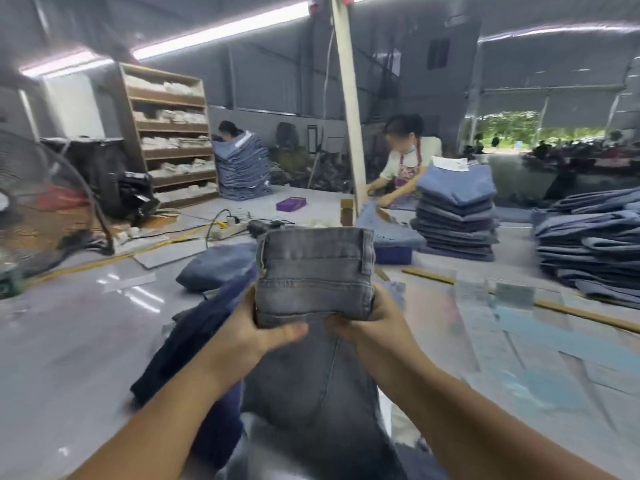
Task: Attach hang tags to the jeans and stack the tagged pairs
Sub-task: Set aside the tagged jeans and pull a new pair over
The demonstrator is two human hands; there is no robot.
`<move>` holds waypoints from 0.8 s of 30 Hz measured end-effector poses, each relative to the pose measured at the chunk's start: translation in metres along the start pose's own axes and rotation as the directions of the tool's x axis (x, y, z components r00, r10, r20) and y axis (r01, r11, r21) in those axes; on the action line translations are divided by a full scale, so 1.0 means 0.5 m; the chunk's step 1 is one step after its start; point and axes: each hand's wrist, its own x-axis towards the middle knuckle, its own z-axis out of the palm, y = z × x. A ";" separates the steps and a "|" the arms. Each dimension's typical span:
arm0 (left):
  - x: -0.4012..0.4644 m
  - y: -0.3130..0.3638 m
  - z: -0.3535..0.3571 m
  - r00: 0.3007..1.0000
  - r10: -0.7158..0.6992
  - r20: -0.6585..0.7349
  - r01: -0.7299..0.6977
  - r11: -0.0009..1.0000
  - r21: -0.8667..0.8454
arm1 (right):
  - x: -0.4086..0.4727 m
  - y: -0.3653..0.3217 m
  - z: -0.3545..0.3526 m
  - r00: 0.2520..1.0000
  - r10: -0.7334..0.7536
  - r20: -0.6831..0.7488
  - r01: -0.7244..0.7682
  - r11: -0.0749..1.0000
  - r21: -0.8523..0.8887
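While you hold the faded grey denim jeans (313,275) up over the pale grey work table (79,334), both hands grip the waistband end — your left hand (263,323) curled round its left edge with the thumb across the lower front, your right hand (374,320) clasping the right edge. Below your hands the legs hang toward you, beside dark navy jeans (187,344) lying on the table.

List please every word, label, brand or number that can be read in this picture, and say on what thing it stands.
No text can be read.
Grey jeans, gripped by the left hand and right hand: no label shows.
White tag on the folded stack: too blurred.
Purple box: too small to read.
Sheets on the table: blurred.
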 end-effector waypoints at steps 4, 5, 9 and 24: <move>0.036 -0.054 -0.036 0.982 -0.022 -0.189 0.041 0.994 0.096 | 0.087 0.019 0.038 1.000 -0.008 0.002 0.008 1.000 -0.026; 0.064 -0.053 -0.045 0.953 -0.014 -0.302 0.057 0.989 0.134 | 0.116 0.021 0.050 1.000 -0.008 -0.024 0.008 1.000 -0.012; 0.207 -0.038 -0.087 0.814 0.047 -0.579 0.098 0.972 0.216 | 0.210 0.030 0.069 0.992 0.123 -0.034 -0.126 0.986 -0.112; 0.251 -0.211 -0.133 0.849 -0.278 -0.450 0.520 0.592 0.616 | 0.270 0.268 0.048 0.898 0.412 -0.152 -0.439 0.829 -0.347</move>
